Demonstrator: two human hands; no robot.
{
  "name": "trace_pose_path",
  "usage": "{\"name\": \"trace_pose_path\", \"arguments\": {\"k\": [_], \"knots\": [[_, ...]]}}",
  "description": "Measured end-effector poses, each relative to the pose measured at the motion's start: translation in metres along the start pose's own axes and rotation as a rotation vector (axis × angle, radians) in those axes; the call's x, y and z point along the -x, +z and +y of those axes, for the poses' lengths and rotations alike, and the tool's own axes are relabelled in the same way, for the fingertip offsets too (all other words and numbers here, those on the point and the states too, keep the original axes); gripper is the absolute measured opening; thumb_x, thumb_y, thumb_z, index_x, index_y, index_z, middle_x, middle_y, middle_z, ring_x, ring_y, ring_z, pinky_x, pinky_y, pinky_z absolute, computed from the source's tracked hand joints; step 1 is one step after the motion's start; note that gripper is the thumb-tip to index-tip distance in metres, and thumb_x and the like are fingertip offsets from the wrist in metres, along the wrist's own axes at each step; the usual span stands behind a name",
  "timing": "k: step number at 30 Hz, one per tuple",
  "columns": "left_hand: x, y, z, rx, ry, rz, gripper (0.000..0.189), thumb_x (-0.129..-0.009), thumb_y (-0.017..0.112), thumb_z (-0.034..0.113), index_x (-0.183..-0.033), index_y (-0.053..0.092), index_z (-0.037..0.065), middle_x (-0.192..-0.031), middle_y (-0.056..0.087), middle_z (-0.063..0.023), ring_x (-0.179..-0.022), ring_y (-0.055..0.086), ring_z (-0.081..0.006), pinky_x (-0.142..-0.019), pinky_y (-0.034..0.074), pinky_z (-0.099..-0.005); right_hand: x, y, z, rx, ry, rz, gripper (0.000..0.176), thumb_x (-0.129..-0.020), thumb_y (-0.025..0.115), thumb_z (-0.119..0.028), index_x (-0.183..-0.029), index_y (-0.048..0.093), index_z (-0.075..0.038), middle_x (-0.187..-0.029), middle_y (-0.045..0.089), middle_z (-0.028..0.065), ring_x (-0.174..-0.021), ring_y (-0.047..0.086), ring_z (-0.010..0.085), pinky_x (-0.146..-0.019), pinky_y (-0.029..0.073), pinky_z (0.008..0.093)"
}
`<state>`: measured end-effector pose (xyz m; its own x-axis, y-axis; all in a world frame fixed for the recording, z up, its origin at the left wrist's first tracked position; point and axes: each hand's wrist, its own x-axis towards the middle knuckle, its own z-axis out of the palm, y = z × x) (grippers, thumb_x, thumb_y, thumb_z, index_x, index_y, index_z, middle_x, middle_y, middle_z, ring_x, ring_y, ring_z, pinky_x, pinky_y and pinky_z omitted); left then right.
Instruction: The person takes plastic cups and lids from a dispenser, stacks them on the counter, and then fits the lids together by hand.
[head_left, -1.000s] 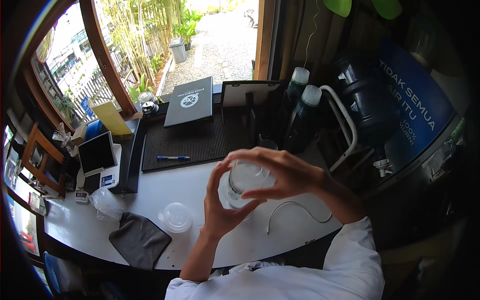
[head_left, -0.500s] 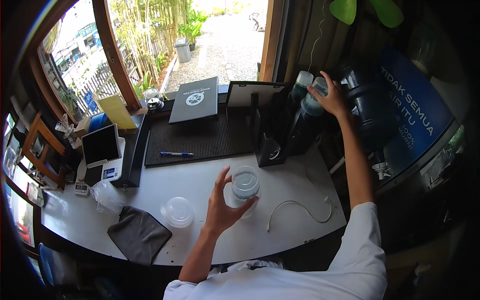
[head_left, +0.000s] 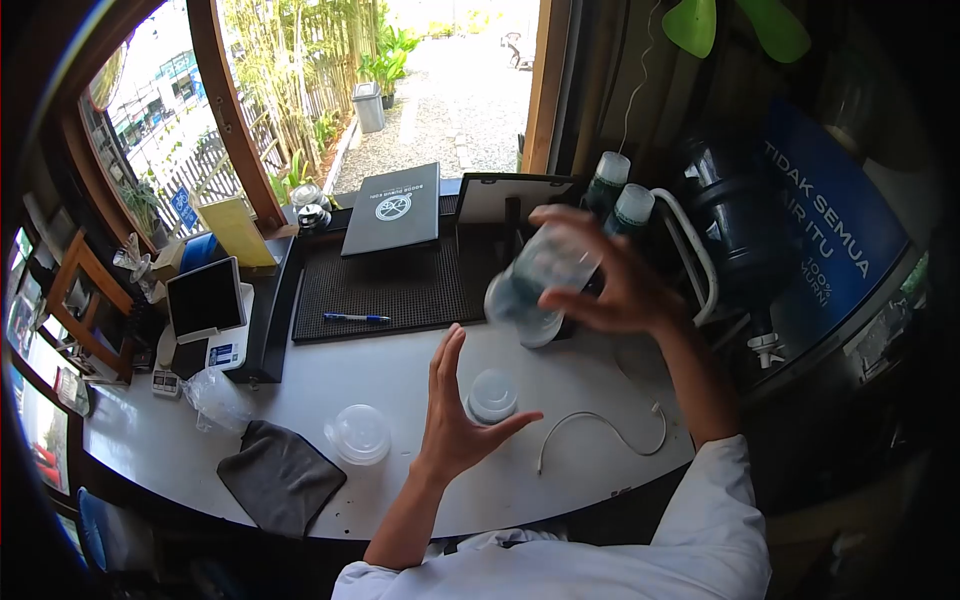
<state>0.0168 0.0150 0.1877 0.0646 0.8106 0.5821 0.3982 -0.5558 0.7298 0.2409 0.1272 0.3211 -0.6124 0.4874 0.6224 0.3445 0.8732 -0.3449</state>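
My right hand is wrapped round clear plastic cups, tilted and blurred by motion above the back right of the white table. Fingers and thumb apart, my left hand is open beside a small clear cup that stands on the table. To the left of that hand lies a stack of clear round lids. Two stacks of cups with pale tops, the nearer one and the farther one, stand behind my right hand.
A grey cloth lies at the front left. A white cable curls on the right. A pen rests on the black mat. A tablet stands at the left, a large water bottle at the right.
My right hand has moved from the cup stacks down and left, now with cups in it. The taller clear cup beside my left hand is gone from there; a low one shows. My left hand stays open.
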Motion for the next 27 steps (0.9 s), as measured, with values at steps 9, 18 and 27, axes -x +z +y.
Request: {"name": "trace_pose_path", "arguments": {"k": [9, 18, 27], "knots": [[0.042, 0.02, -0.043, 0.038, -0.248, -0.107, 0.106, -0.072, 0.092, 0.026, -0.153, 0.023, 0.012, -0.12, 0.067, -0.0218, -0.117, 0.065, -0.0372, -0.105, 0.048, -0.0496, 0.016, -0.088, 0.153, 0.453, 0.526, 0.435, 0.075, -0.086, 0.072, -0.057, -0.141, 0.053, -0.01, -0.125, 0.063, 0.0272, -0.112, 0.065, 0.041, -0.097, 0.051, 0.0421], [0.0, 0.003, -0.015, 0.049, -0.117, -0.016, 0.111, -0.069, 0.094, 0.026, -0.154, 0.023, 0.012, -0.121, 0.067, -0.021, -0.116, 0.066, -0.0363, -0.105, 0.049, -0.0489, 0.025, 0.004, 0.023, 0.112, 0.188, 0.083, 0.086, -0.083, 0.078, -0.053, -0.148, 0.041, -0.011, -0.145, 0.047, 0.0208, -0.124, 0.057, 0.0408, -0.103, 0.048, 0.0478], [0.023, 0.006, -0.026, -0.053, -0.15, -0.073, 0.129, -0.063, 0.096, 0.038, -0.158, 0.013, 0.013, -0.153, 0.036, -0.0256, -0.14, 0.042, -0.041, -0.114, 0.039, -0.0534, 0.007, 0.001, 0.005, 0.11, -0.003, 0.215, 0.069, -0.088, 0.077, -0.039, -0.143, 0.048, -0.011, -0.136, 0.06, 0.0159, -0.119, 0.064, 0.0322, -0.098, 0.054, 0.0428]]}}
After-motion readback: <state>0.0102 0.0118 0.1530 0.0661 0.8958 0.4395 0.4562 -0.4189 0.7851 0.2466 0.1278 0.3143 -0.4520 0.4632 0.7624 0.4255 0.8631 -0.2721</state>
